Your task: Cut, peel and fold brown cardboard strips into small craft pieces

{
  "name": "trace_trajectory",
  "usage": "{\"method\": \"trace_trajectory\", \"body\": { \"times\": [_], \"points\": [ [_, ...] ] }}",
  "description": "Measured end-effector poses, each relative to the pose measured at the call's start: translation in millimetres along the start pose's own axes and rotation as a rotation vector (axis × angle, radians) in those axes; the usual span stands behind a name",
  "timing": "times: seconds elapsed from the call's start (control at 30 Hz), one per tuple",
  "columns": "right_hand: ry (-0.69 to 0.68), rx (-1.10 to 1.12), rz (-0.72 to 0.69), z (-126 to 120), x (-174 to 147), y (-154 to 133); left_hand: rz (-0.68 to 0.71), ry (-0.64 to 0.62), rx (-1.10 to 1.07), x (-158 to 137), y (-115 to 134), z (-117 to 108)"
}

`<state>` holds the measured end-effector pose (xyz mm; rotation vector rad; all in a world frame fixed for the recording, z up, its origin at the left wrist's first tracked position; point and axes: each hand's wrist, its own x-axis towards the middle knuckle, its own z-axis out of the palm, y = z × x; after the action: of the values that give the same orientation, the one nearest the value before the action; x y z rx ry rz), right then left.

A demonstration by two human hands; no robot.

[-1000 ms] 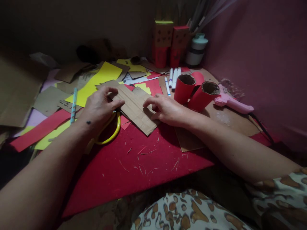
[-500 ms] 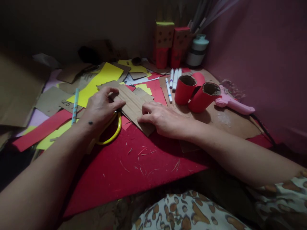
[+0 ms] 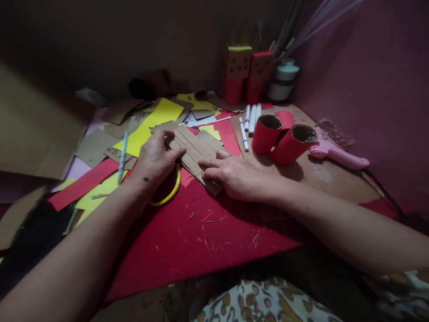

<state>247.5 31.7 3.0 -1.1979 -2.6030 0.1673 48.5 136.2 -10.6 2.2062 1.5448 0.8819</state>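
Note:
A flat strip of brown cardboard (image 3: 192, 150) lies slantwise over the papers at the middle of the red table. My left hand (image 3: 157, 154) is closed on its upper left end, thumb on the face and fingers curled at the far edge. At the lower right end my right hand (image 3: 231, 176) holds the strip, two fingertips lying on its face; the grip underneath is hidden. Scissors with yellow handles (image 3: 176, 188) lie under my left hand, partly covered. Several red-covered cardboard tubes (image 3: 264, 138) stand right of my right hand.
A pink glue gun (image 3: 338, 152) with a dark cord lies at the right. White markers (image 3: 251, 120) rest before two box-headed figures (image 3: 239, 65) and a jar (image 3: 283, 80). Yellow paper (image 3: 161, 117), a blue pen (image 3: 123, 156) and scraps cover the left; a large cardboard box (image 3: 40, 129) stands beyond.
The camera view has shifted, so the scene sits farther right and slightly lower. My right fingers have straightened a little on the cardboard strip; my left hand keeps its hold.

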Motion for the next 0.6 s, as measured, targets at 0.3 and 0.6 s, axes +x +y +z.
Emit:
{"method": "trace_trajectory", "body": {
  "times": [0.3, 0.6],
  "points": [
    [-0.033, 0.017, 0.021, -2, 1, -3, -0.036, -0.031, 0.005, -2, 4, -5],
    [-0.013, 0.021, 0.011, 0, 1, -2, -0.046, -0.05, 0.105, -2, 11, -9]
  ]
}}
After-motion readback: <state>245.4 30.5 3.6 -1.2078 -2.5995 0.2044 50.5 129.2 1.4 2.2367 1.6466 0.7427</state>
